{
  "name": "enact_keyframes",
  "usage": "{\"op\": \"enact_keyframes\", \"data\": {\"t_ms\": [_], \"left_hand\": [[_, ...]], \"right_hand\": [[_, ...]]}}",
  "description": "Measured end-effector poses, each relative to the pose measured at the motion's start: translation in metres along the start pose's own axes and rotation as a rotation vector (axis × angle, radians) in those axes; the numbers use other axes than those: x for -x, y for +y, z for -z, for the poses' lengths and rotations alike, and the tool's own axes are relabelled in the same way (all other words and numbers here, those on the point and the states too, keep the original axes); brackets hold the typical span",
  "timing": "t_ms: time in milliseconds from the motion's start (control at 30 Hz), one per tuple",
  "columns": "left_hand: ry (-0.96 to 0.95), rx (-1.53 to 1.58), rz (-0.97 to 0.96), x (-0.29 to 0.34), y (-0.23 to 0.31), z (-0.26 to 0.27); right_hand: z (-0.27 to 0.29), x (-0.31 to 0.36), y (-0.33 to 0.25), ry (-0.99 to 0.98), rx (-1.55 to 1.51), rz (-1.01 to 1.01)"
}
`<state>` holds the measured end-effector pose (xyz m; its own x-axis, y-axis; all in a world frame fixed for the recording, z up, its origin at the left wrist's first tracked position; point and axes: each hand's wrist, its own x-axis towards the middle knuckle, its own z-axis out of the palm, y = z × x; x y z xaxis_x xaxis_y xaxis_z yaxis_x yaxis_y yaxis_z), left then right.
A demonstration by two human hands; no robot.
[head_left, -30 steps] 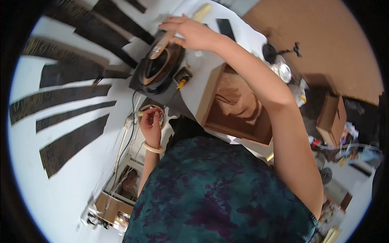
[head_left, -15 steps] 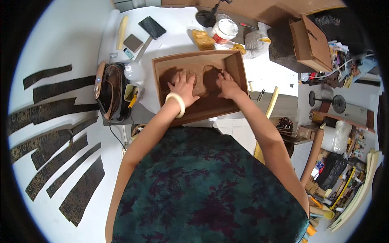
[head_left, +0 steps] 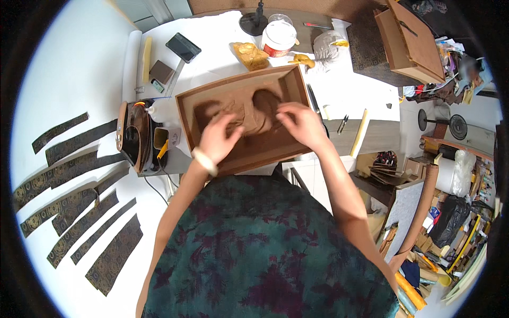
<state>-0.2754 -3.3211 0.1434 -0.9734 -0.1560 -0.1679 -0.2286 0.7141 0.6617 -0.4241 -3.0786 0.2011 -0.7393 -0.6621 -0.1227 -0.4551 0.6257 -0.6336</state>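
Note:
A shallow brown open box [head_left: 300,87] lies at a slant on the table in front of me. Inside it is a soft brown sheet [head_left: 256,121], rumpled in the middle, with dark shadows on either side. My left hand [head_left: 218,139], a pale bangle [head_left: 204,161] at its wrist, hovers over the left part of the box with fingers bent and thumb apart. Over the right side is my right hand [head_left: 303,126], its fingers curved inward and apart from the thumb. Neither hand plainly grips anything; whether the fingertips touch the sheet is hard to tell.
Behind the box are a white tub [head_left: 279,38], a yellow-brown crumpled piece [head_left: 250,56] and a phone [head_left: 183,47]. A dark bag-like holder [head_left: 139,140] stands left. Tweezers [head_left: 343,124] lie right, below a brown case [head_left: 408,45]. Patterned dark strips [head_left: 114,254] hang at far left.
Both hands have lifted from lying flat inside the box, and their fingers have bent. The brown sheet looks more rumpled in the middle. My view has shifted a little.

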Motion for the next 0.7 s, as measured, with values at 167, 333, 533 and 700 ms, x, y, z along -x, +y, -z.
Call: {"op": "enact_keyframes", "data": {"t_ms": [167, 333, 533, 700], "left_hand": [[0.653, 0.3, 0.26, 0.072, 0.009, 0.026], [0.477, 0.568, 0.409, 0.087, -0.032, -0.001], [0.486, 0.535, 0.437, 0.101, -0.008, 0.02], [0.449, 0.519, 0.328, 0.096, -0.007, 0.016]], "right_hand": [[0.019, 0.038, 0.048, 0.42, -0.064, -0.247], [-0.01, 0.058, 0.053, 0.138, -0.175, -0.381], [-0.005, 0.08, 0.033, 0.208, -0.188, -0.382], [-0.001, 0.094, 0.034, 0.261, -0.192, -0.381]]}}
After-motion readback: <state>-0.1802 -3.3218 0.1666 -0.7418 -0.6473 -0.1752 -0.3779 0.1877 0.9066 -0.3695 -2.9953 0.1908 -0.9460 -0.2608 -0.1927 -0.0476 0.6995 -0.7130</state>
